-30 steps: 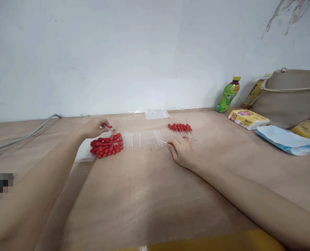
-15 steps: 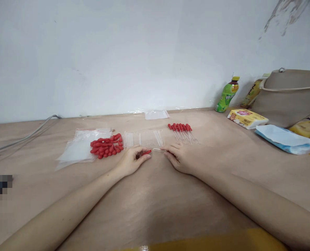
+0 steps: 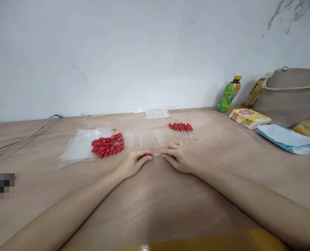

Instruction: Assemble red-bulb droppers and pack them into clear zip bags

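Observation:
My left hand [image 3: 135, 162] is closed round a red rubber dropper bulb [image 3: 149, 154], its open end facing right. Between the fingers of my right hand [image 3: 178, 158] is a thin clear dropper tube [image 3: 157, 154]; its left end meets the mouth of the bulb. Just beyond my hands lies a row of clear tubes [image 3: 144, 139]. A pile of loose red bulbs [image 3: 107, 145] is left of that row. To its right rest several droppers [image 3: 182, 129], tubes with red bulbs on them, side by side.
Clear plastic bags [image 3: 76, 148] lie under and beside the bulb pile, and a small zip bag [image 3: 158, 114] is near the wall. At right stand a green bottle [image 3: 228, 94], a tissue pack [image 3: 249, 118], a blue-white packet [image 3: 288, 138] and a grey bag [image 3: 288, 97]. A cable [image 3: 37, 130] runs at left.
The bulb and the tube, apart half a second ago, have come together end to end. My left thumb and fingers have closed further over the bulb. The view has shifted slightly.

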A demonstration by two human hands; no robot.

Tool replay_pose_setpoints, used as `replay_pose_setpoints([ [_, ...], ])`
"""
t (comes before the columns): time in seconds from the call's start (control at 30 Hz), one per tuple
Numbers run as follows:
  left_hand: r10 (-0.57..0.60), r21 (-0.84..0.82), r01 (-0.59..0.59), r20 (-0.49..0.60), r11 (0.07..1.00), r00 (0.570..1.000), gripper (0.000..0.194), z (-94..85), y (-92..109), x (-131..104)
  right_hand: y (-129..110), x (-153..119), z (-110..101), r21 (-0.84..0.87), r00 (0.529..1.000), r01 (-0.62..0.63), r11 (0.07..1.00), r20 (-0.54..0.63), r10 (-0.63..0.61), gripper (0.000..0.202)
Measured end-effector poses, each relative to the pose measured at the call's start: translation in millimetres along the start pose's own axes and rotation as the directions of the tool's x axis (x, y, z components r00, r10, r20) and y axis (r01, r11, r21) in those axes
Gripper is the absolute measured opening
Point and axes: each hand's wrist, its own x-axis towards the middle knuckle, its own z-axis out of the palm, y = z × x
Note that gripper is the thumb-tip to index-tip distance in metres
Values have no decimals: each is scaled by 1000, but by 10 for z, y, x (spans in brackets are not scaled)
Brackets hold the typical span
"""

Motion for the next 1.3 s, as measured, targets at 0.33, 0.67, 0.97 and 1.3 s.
replay_pose_setpoints([
  [0.33,109,78,-112,41,991,993,16,20,-18,-43,50,27,41,-116,998,66,991,14,-65,21],
  [0.67,7,88,6,-144,996,990,21,43,-45,-16,65,18,46,-32,996,21,999,-88,-24,19],
  [0.97,64,101,-49,-146,994,987,12,57,35,-22,80,23,35,-68,987,80,995,-132,-88,16],
  [1.3,105,120,-94,-89,988,990,11,86,33,-25,15,49,14,-199,986,144,969,-52,-158,24],
])
